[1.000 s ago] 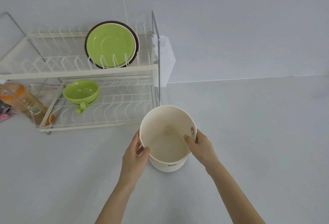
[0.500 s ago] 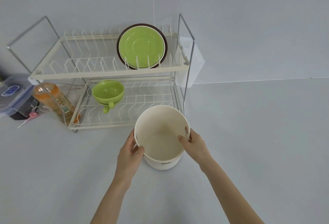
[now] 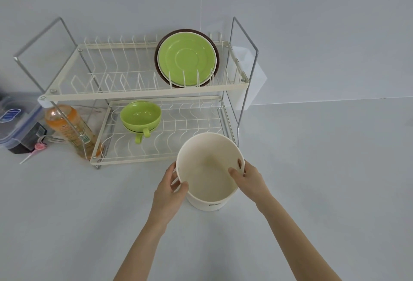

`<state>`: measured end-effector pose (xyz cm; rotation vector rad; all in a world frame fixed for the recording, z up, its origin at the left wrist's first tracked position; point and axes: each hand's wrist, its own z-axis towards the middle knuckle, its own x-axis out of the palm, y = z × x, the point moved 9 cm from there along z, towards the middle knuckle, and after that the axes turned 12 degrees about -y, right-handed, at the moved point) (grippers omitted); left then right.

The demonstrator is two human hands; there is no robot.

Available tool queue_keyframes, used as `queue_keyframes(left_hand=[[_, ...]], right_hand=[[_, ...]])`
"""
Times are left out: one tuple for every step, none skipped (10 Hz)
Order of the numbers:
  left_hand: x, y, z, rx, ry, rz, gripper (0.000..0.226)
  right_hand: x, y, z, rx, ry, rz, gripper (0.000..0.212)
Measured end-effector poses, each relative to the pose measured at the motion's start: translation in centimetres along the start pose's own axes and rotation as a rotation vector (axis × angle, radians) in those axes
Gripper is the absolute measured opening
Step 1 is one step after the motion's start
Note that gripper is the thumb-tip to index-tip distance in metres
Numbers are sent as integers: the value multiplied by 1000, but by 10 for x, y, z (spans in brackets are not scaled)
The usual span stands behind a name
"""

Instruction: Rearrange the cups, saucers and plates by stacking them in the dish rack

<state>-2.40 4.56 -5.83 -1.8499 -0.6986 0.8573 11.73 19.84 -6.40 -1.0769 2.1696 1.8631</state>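
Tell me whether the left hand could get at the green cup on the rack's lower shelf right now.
Probably not yet: the left hand grips the rim of the cream plastic bucket. Once it lets go, the stacked green handled cups sit unblocked at the lower shelf's front.

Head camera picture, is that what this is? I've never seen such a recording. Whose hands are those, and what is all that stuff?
Yes: a person wears a camera on the head, looking down at their own bare hands. No robot here. The left hand and right hand grip the rim of a cream bucket that looks empty, in front of a two-level dish rack. On the top level a green saucer stands upright before a brown plate. Below sit stacked green cups. Left of the rack are an orange bottle and a plastic box.
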Motion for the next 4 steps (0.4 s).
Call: queue_keyframes(left_hand=[[0,-7,2,38,14,52,51],[-4,-26,9,147,-18,168,51],[-8,-52,15,267,-61,270,55],[-14,-108,13,504,-115,341,53]], right_hand=[[-3,7,1,-40,-8,-53,39],[-10,27,6,-147,-2,-154,55],[-16,56,8,-263,-4,-231,60],[-27,109,5,-453,-6,-298,57]])
